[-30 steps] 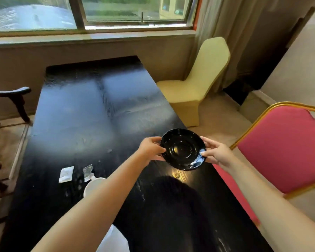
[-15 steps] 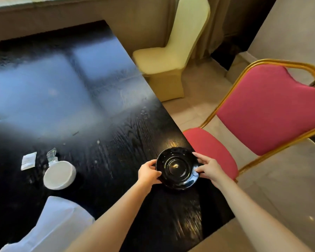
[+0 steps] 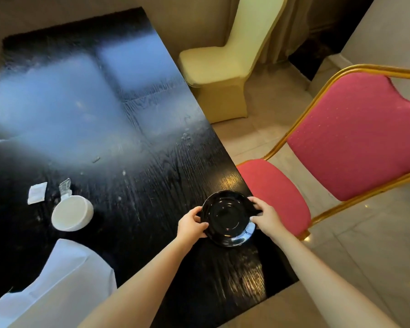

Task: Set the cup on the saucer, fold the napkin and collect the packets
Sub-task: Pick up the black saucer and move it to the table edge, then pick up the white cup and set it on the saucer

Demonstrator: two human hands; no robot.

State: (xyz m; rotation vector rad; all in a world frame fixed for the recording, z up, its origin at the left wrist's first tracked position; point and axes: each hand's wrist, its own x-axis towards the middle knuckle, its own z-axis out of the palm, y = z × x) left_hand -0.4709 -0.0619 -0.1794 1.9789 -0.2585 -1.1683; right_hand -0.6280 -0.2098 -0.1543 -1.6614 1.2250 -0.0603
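White paper packet point(image 3: 37, 193) and clear plastic packet point(image 3: 65, 185) lie on glossy black wooden desk point(image 3: 133, 143); round white cup point(image 3: 72, 216) just beside them; white cloth napkin point(image 3: 57, 287) nearer. Round black glossy saucer point(image 3: 227, 218) is gripped at opposite rims by 2 hands, left point(image 3: 191, 223), right point(image 3: 265, 217), near desk's right edge. Red padded chair point(image 3: 355, 138) beside.

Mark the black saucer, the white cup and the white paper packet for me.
Glossy black round saucer point(image 3: 227, 217), head view, on its centre well.
White ceramic cup point(image 3: 72, 213), head view, on its upturned flat face.
White paper packet point(image 3: 37, 192), head view, on its middle.
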